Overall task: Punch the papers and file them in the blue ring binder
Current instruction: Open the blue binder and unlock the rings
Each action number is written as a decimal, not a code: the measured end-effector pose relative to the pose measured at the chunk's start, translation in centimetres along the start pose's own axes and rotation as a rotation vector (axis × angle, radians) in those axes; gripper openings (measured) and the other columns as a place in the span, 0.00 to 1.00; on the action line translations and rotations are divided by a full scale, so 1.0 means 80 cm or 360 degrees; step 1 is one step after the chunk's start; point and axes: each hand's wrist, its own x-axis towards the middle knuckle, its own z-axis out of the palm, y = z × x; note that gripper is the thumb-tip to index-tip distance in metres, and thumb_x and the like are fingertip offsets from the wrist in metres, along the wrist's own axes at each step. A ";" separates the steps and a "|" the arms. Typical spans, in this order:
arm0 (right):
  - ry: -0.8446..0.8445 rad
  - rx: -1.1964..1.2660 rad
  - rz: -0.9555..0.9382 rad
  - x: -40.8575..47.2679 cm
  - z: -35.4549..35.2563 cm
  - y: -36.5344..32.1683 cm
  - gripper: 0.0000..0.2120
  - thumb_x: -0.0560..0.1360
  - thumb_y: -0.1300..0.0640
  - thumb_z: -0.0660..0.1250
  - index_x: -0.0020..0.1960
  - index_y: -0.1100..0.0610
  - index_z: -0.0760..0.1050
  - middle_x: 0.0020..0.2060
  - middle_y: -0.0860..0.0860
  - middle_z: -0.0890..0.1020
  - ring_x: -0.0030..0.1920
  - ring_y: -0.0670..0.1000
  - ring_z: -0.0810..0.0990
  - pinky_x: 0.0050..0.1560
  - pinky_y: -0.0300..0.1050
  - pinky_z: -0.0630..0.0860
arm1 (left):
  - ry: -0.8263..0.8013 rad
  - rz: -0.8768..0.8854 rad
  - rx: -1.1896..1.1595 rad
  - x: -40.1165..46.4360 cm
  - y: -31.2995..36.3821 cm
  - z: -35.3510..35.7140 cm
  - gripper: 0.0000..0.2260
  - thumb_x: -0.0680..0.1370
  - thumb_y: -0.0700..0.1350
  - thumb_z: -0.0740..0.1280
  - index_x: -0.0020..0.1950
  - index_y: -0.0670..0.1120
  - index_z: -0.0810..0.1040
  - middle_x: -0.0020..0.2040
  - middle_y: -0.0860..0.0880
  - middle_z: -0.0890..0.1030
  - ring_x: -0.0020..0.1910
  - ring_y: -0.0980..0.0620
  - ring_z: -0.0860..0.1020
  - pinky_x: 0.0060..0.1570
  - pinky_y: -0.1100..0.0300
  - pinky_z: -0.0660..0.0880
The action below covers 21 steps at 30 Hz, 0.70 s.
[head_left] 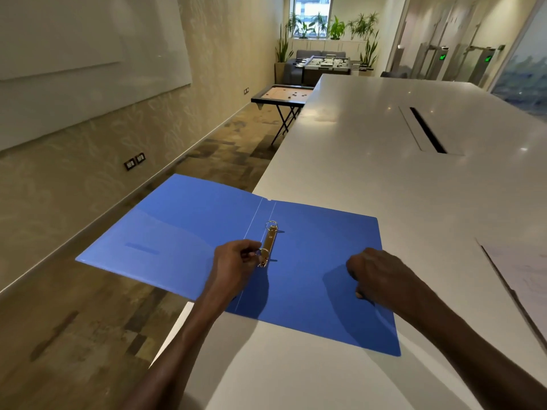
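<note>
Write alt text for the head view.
A blue ring binder lies open on a white table, its left cover overhanging the edge. The left hand pinches the near ring of the metal ring mechanism; the right hand rests curled on the right cover.

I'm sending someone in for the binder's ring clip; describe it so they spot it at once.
On the long white table, the blue ring binder lies open, its left cover hanging past the table's edge. The ring mechanism is the short metal strip beside the spine fold, with the left hand at its near ring: the only shiny metal on the blue.
</note>
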 end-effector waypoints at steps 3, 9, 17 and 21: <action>0.0037 0.0466 -0.0073 0.016 -0.002 -0.032 0.06 0.68 0.56 0.72 0.37 0.56 0.75 0.36 0.50 0.78 0.34 0.48 0.73 0.31 0.40 0.67 | 0.0079 -0.0043 -0.0048 0.003 -0.005 0.006 0.10 0.74 0.35 0.73 0.55 0.40 0.84 0.49 0.45 0.85 0.43 0.53 0.81 0.39 0.78 0.70; 0.0222 0.1306 -0.0298 0.063 -0.008 -0.101 0.11 0.76 0.55 0.69 0.55 0.58 0.80 0.41 0.53 0.83 0.36 0.45 0.79 0.38 0.29 0.72 | 0.0213 -0.0069 -0.0138 0.003 -0.010 0.012 0.07 0.72 0.39 0.76 0.49 0.41 0.86 0.41 0.49 0.85 0.37 0.60 0.81 0.36 0.79 0.72; 0.0156 0.2014 0.0035 0.098 0.010 -0.138 0.11 0.79 0.55 0.64 0.49 0.64 0.80 0.38 0.61 0.82 0.32 0.48 0.77 0.33 0.39 0.75 | 0.0275 0.0014 -0.0160 0.000 -0.012 0.018 0.03 0.74 0.41 0.74 0.46 0.44 0.87 0.34 0.53 0.83 0.33 0.63 0.80 0.33 0.74 0.74; 0.0029 0.2122 -0.0082 0.104 0.016 -0.125 0.13 0.79 0.55 0.64 0.46 0.65 0.79 0.34 0.56 0.79 0.30 0.47 0.76 0.30 0.38 0.72 | 0.0282 -0.0011 -0.0177 0.001 -0.013 0.018 0.02 0.73 0.41 0.74 0.42 0.45 0.87 0.30 0.54 0.82 0.27 0.64 0.77 0.27 0.72 0.70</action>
